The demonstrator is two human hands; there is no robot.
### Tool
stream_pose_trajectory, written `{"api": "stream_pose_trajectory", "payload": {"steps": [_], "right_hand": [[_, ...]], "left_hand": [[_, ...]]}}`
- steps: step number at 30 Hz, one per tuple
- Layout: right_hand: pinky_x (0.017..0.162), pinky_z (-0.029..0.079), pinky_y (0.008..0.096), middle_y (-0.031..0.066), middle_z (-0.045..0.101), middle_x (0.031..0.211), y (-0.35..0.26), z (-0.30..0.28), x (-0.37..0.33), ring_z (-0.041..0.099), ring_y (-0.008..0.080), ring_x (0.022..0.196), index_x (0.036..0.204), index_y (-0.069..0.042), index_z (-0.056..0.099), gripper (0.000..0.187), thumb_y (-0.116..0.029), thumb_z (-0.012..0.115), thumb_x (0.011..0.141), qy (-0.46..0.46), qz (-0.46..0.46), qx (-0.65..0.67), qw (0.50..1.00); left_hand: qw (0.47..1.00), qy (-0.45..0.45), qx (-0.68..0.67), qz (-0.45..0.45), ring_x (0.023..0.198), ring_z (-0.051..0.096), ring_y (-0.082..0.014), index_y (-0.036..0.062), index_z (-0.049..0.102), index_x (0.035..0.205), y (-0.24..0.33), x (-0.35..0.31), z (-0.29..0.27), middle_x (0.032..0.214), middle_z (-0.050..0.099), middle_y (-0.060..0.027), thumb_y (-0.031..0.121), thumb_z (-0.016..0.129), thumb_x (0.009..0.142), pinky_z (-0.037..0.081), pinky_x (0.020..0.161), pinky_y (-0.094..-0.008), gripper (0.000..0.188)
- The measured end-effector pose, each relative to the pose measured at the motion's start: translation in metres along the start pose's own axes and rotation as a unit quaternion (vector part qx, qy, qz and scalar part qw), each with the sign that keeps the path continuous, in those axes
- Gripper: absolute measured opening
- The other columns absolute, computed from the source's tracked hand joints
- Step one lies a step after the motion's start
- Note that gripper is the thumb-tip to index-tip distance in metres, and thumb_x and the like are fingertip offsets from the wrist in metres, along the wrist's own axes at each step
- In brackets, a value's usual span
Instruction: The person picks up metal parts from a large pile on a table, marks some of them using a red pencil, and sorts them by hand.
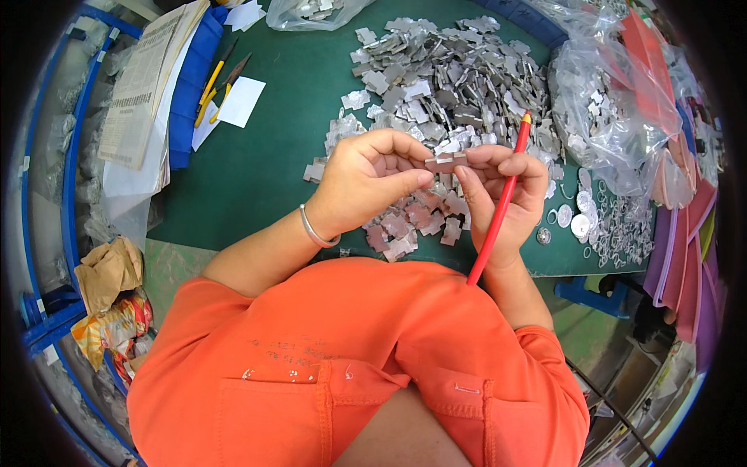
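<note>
Between my two hands, over the front of a heap of metal pieces (459, 78), is a small flat notched metal piece (446, 163). My left hand (377, 167) pinches its left end between thumb and fingers. My right hand (506, 183) grips the right end with thumb and index finger. A red pencil (502, 214) is also tucked among the right hand's fingers, slanting from upper right to lower left. The heap behind is made of similar grey, notched plates. Nearer me, several loose plates (405, 226) lie below my hands, some looking reddish in the light.
Pliers (229, 82) and white paper (242, 102) lie at the left beside a blue bin (194, 86). Metal rings and discs (583, 214) are spread at the right, near clear plastic bags (591, 101). Blue shelving (70, 171) borders the left side of the green table (288, 93).
</note>
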State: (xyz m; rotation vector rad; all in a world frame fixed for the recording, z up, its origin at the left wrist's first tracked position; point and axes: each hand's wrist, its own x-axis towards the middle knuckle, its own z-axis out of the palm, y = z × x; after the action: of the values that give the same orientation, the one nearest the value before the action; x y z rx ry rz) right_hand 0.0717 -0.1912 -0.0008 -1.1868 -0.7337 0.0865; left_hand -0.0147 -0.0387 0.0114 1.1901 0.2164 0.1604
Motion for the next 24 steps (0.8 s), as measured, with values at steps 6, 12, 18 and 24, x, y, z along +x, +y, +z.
{"api": "stream_pose_trajectory", "payload": {"steps": [6,12,18,24], "right_hand": [[0.079,0.052,0.0368,0.0189,0.064,0.096,-0.029,-0.035,0.053,0.064,0.0299,0.087,0.078,0.001,0.048,0.015,0.011,0.06,0.076,-0.045,-0.395,-0.28,0.874],[0.076,0.049,0.0276,0.0113,0.068,0.088,-0.039,-0.124,0.101,0.063,0.0157,0.08,0.084,-0.001,0.055,0.012,-0.001,0.067,0.08,0.148,-0.205,-0.501,0.827],[0.074,0.048,0.0264,0.0095,0.067,0.086,0.001,-0.044,0.06,0.063,0.0151,0.077,0.082,-0.002,0.054,0.012,0.003,0.065,0.079,-0.016,-0.147,-0.376,0.915],[0.064,0.048,0.0242,0.0086,0.066,0.084,0.009,-0.005,0.03,0.059,0.0108,0.07,0.084,-0.002,0.051,0.011,0.0,0.062,0.082,-0.063,0.083,-0.228,0.968]], "left_hand": [[0.972,0.098,0.182,0.112,0.077,0.057,-0.0075,-0.0019,0.062,0.091,0.008,0.005,-0.023,0.088,0.062,-0.0037,-0.003,0.063,0.081,0.046,0.069,-0.0199,0.011],[0.84,0.115,0.516,0.124,0.068,0.057,-0.0119,0.0011,0.065,0.09,0.012,0.02,-0.069,0.082,0.061,-0.0061,0.013,0.071,0.076,0.047,0.064,-0.0234,0.019],[0.742,0.096,0.626,0.22,0.071,0.056,-0.0201,0.0023,0.063,0.093,-0.02,0.036,-0.053,0.082,0.055,-0.0088,0.018,0.074,0.07,0.046,0.064,-0.0286,0.03],[0.882,0.019,0.444,0.154,0.074,0.058,-0.0215,0.0026,0.06,0.079,0.001,0.036,-0.036,0.082,0.058,-0.0071,-0.001,0.071,0.066,0.047,0.064,-0.0285,0.017]]}}
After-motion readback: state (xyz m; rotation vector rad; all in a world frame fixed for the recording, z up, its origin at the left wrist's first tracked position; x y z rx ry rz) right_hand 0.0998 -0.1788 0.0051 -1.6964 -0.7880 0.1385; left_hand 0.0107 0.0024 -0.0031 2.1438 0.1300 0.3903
